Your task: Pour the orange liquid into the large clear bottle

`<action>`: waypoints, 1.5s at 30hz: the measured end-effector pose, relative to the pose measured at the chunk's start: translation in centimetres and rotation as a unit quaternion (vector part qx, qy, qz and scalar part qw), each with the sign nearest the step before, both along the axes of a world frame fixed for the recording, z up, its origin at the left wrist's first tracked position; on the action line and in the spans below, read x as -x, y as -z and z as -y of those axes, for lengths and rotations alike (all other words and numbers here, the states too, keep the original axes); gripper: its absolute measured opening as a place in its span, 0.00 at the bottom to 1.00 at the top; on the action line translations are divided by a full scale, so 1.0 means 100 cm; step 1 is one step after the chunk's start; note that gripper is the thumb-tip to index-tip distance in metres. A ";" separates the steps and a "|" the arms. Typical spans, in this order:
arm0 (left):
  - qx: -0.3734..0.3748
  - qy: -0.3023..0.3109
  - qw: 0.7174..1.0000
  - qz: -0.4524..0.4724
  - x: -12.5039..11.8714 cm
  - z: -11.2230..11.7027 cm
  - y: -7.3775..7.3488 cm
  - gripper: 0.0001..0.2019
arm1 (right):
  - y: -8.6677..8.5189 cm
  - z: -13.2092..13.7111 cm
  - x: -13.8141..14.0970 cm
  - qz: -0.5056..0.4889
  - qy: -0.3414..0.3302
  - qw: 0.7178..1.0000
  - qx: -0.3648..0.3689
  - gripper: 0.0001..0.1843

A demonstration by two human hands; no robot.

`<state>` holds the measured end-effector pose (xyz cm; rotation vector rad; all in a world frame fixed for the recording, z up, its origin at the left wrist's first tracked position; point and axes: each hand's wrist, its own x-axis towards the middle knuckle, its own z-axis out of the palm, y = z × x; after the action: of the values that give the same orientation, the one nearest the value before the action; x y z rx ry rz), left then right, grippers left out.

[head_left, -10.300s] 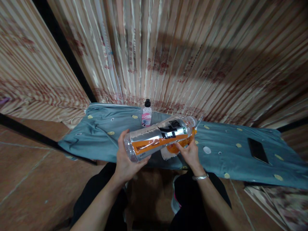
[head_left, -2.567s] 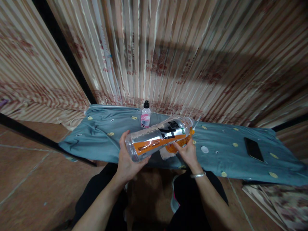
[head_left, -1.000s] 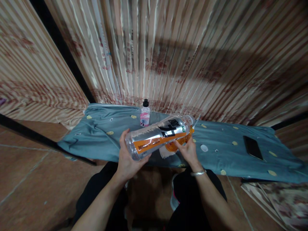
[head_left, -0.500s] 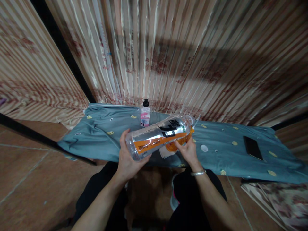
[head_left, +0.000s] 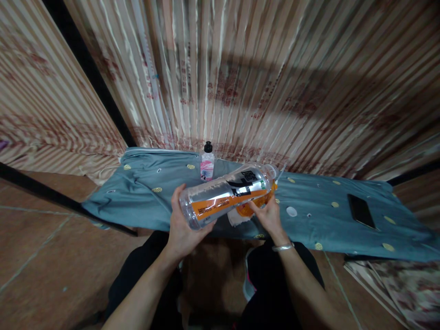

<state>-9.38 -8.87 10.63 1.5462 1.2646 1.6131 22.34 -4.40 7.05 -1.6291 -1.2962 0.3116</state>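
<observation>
My left hand (head_left: 187, 229) is wrapped around the base of a large clear plastic bottle (head_left: 228, 195) with a silver and orange label. The bottle lies tilted, its open-looking mouth pointing up and to the right. Behind and below its neck, my right hand (head_left: 268, 215) grips an orange see-through container (head_left: 245, 210), mostly hidden by the bottle. A thin pale spout or stick (head_left: 282, 170) shows beside the bottle's mouth; I cannot tell what it belongs to. Crumpled white paper or tissue (head_left: 238, 218) shows just under the orange container.
A small clear bottle (head_left: 207, 167) with a black cap and pink label stands at the back of the blue-green cloth (head_left: 144, 201). A white round lid-like disc (head_left: 292, 211) and a black phone (head_left: 360, 211) lie to the right. A striped curtain (head_left: 206, 82) hangs behind.
</observation>
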 end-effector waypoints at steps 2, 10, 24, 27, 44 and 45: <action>0.002 0.000 1.000 -0.004 0.000 0.000 -0.001 0.60 | -0.001 0.000 0.000 -0.008 -0.003 1.000 0.006 0.60; 0.002 -0.002 1.000 -0.010 0.000 0.001 -0.002 0.60 | 0.001 0.001 -0.001 -0.005 -0.002 1.000 0.009 0.58; -0.029 -0.007 0.998 -0.050 0.000 0.000 -0.003 0.61 | 0.000 0.000 -0.003 -0.008 -0.001 1.000 0.013 0.61; -0.022 0.002 0.999 -0.040 0.001 0.000 -0.002 0.60 | 0.000 0.000 -0.002 -0.011 0.001 1.000 0.012 0.59; -0.037 -0.003 0.998 -0.050 0.001 0.000 -0.001 0.59 | 0.002 0.000 -0.001 -0.020 0.006 1.000 0.010 0.63; -0.037 -0.003 0.998 -0.051 0.001 -0.001 -0.001 0.59 | 0.002 0.000 -0.001 -0.021 0.005 1.000 0.006 0.62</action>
<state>-9.47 -8.82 10.71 1.6899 1.2759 1.6200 22.39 -4.36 6.81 -1.6310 -1.2580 0.3468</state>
